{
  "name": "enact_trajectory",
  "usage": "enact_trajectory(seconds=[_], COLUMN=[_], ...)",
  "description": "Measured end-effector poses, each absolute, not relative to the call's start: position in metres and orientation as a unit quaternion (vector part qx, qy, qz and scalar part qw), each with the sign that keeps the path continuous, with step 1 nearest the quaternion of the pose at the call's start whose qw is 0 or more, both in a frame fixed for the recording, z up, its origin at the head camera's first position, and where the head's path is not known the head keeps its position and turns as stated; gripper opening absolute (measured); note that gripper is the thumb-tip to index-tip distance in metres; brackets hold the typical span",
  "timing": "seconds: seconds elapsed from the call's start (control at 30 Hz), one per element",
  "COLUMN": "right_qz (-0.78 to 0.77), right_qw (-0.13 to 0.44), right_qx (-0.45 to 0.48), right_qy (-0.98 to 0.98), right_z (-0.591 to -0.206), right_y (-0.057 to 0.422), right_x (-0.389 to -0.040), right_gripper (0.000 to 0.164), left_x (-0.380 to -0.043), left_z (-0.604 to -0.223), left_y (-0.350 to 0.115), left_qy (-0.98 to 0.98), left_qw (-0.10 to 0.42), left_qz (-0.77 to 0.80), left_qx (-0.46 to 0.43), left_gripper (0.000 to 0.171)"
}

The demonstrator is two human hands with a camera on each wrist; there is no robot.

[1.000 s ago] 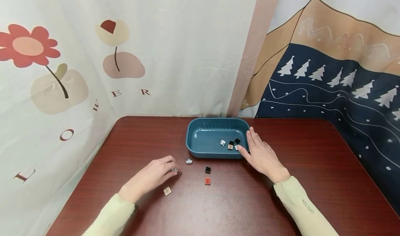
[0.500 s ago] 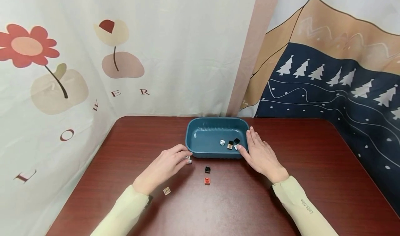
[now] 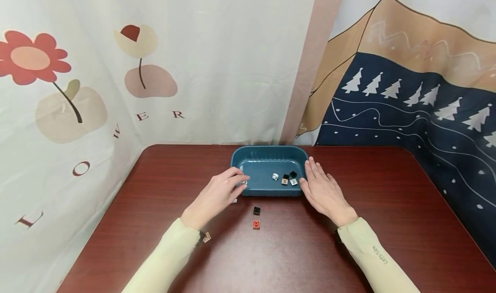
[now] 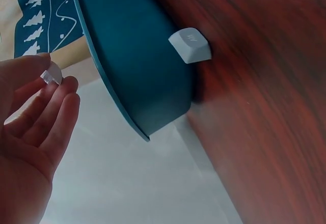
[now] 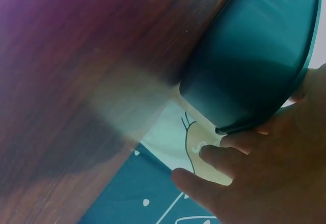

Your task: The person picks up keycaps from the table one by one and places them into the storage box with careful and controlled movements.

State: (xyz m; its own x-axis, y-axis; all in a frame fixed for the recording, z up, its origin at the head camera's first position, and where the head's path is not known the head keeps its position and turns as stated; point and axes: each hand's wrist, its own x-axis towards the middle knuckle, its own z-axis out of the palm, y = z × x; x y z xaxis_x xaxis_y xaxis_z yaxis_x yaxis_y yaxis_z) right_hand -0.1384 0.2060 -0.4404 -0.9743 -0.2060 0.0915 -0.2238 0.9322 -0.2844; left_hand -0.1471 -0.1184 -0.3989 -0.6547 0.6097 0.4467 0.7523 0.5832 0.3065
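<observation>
My left hand [image 3: 217, 194] pinches a small white keycap [image 4: 53, 75] between thumb and fingertips, over the left end of the blue tray [image 3: 267, 193]. At the tray's other end, my right hand [image 3: 327, 194] rests along the rim, fingers straight on the outside and thumb at the edge. Inside the tray lie a white keycap [image 3: 275, 176], a black keycap [image 3: 293, 173], a beige keycap [image 3: 284, 182] and another white keycap [image 3: 293, 182]. A pale grey keycap [image 4: 192, 47] sits on the table beside the tray's front wall, partly hidden by my left hand in the head view.
In front of the tray, a black keycap [image 3: 257, 210] and a red keycap [image 3: 256, 225] lie on the brown table [image 3: 294, 250]. Another beige keycap [image 3: 207, 237] is close to my left wrist, partly covered by it. Printed curtains [image 3: 217, 69] hang behind the table.
My left hand has carried the white keycap from the table, up and rightward, to over the tray's left end. My right hand stays at the rim; its thumb has drawn back slightly.
</observation>
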Motion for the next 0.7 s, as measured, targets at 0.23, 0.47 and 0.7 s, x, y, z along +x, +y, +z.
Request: enact_trajectory(seconds=[0.23,0.47,0.7], right_qz=[0.147,0.148,0.147], right_qw=[0.032,0.033,0.031], right_qx=[0.106,0.106,0.105], right_qy=[-0.983,-0.983,-0.983], right_z=[-0.442,-0.441,-0.440], right_y=[0.208,0.207,0.207], right_x=[-0.140,-0.140,-0.140], right_gripper=[0.069,0.070,0.070], left_x=[-0.161,-0.175,-0.185], left_z=[-0.396,-0.396,-0.400], left_y=[-0.105,-0.095,-0.088], left_qy=[-0.884,-0.896,-0.910], left_qw=[0.151,0.137,0.101], left_qz=[-0.222,-0.199,-0.190], left_qx=[-0.383,-0.372,-0.354], left_gripper=[0.021,0.020,0.023])
